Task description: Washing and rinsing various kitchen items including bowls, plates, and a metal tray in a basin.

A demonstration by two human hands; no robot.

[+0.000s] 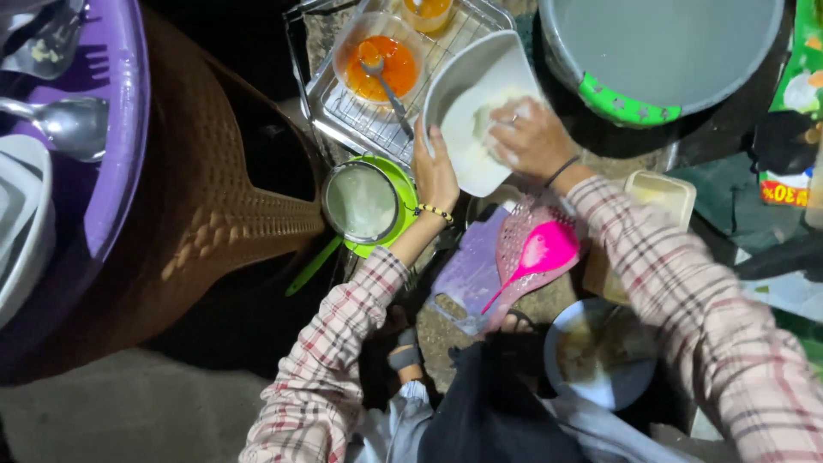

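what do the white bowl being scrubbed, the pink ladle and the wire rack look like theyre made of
White bowl: probably plastic or melamine, with a smooth, dull-glossy wall; could be enamel. Left hand grips its rim while right hand rubs inside.
Pink ladle: plastic, evenly bright colour, soft sheen.
Wire rack: metal, thin shiny silver grid.
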